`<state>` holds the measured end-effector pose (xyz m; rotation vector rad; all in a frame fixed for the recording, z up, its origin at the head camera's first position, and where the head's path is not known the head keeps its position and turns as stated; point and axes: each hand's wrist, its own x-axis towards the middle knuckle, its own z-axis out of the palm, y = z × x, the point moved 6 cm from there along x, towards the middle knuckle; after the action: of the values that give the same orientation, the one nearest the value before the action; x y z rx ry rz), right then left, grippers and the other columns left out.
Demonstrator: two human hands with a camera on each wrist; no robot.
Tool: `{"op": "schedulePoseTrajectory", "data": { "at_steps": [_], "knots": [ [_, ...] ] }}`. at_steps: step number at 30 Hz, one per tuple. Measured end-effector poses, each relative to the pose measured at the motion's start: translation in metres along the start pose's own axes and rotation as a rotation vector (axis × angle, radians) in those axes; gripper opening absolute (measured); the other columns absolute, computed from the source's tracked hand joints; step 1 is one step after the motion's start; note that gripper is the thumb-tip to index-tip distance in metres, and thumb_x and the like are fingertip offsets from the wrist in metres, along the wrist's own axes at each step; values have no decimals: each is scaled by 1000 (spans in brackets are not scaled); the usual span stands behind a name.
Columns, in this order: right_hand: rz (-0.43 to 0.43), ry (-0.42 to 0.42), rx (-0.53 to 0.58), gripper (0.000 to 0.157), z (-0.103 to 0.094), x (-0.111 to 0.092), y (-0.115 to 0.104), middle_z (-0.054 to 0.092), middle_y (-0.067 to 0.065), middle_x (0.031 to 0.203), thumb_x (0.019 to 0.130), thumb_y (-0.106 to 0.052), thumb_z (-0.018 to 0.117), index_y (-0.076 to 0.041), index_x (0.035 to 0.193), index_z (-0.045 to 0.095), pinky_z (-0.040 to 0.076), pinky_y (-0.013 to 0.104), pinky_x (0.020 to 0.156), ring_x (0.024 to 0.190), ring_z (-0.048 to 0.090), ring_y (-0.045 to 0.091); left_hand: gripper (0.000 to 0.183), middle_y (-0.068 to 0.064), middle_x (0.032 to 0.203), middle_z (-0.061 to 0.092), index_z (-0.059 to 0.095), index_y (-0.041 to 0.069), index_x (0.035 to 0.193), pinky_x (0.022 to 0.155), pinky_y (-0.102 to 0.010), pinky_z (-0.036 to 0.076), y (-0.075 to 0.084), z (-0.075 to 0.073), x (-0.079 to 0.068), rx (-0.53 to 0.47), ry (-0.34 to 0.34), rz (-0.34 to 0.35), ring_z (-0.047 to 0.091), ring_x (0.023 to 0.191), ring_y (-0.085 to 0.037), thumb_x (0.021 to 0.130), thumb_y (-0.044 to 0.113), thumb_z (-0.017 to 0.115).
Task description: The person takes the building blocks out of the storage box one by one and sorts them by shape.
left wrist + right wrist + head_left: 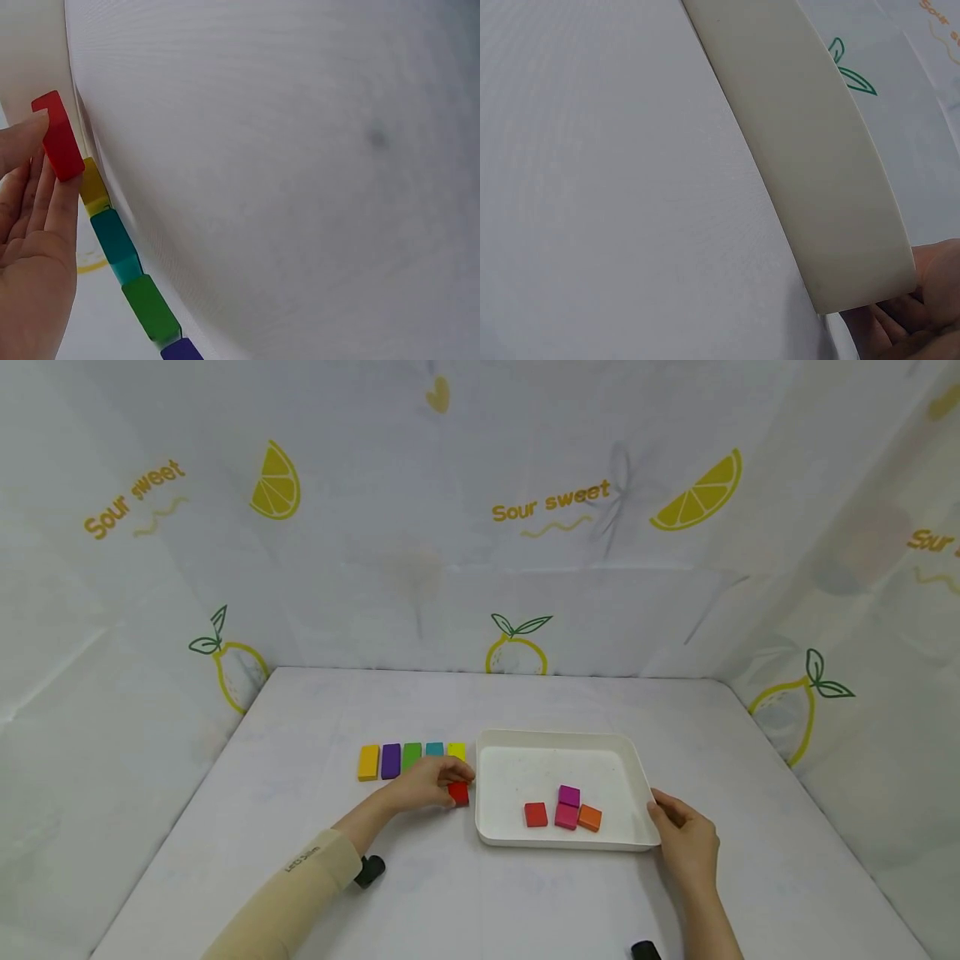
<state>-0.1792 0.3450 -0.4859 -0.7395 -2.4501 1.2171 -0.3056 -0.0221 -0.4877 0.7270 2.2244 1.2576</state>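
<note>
My left hand (429,783) pinches a red block (61,139) between thumb and fingers, just left of the white tray (525,740). Beyond that hand runs a row of blocks: an amber block (368,762), a purple block (391,761), a green block (412,755), a teal block (434,748) and a yellow block (457,749). The hand partly covers some of them in the head view. At the tray's right side, my right hand (686,839) holds the wall, thumb at the rim and fingers outside. In the right wrist view, its fingers (870,330) curl by the tray's corner.
Inside the tray lie another red block (536,815), a magenta block (569,796), a pink block (566,816) and an orange block (590,818). A white cloth (450,893) covers the table. Lemon-printed sheets (390,610) hang behind and at both sides.
</note>
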Motion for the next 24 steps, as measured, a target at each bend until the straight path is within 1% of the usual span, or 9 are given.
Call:
{"op": "schedulePoseTrajectory", "data": {
  "at_steps": [3, 7, 11, 16, 24],
  "knots": [
    [6, -5, -1, 35, 0, 0, 0, 69, 20, 124, 97, -24, 60, -6, 127, 66, 41, -3, 65, 75, 41, -28, 41, -8, 123, 67, 62, 5, 121, 106, -41, 53, -1, 0, 2, 17, 0, -2, 61, 118, -24, 83, -9, 67],
    [13, -11, -3, 36, 0, 0, 1, 69, 20, 125, 98, -25, 60, -6, 128, 66, 41, -2, 65, 75, 41, -28, 42, -7, 123, 67, 63, 6, 121, 106, -41, 52, -1, 1, 3, 36, -7, -12, 62, 118, -24, 83, -7, 69],
    [16, -9, 1, 36, 1, 0, 2, 68, 21, 125, 98, -25, 60, -6, 127, 66, 42, -2, 64, 75, 41, -27, 42, -9, 123, 67, 62, 5, 122, 105, -40, 53, -2, 2, 2, 18, -14, -19, 62, 119, -25, 83, -8, 69],
    [13, -7, 9, 35, 1, 0, 1, 68, 21, 125, 98, -24, 60, -5, 127, 66, 42, -2, 65, 75, 41, -28, 43, -12, 125, 67, 61, 3, 124, 103, -39, 55, -2, 2, 1, 2, -23, -2, 62, 122, -28, 83, -9, 68],
    [16, -5, 6, 36, 0, -1, 0, 69, 21, 125, 97, -25, 61, -5, 127, 67, 42, -2, 64, 78, 43, -25, 43, -12, 126, 67, 61, 2, 125, 103, -39, 55, -4, 2, 2, 8, -34, 7, 61, 124, -29, 84, -9, 66]
  ]
}}
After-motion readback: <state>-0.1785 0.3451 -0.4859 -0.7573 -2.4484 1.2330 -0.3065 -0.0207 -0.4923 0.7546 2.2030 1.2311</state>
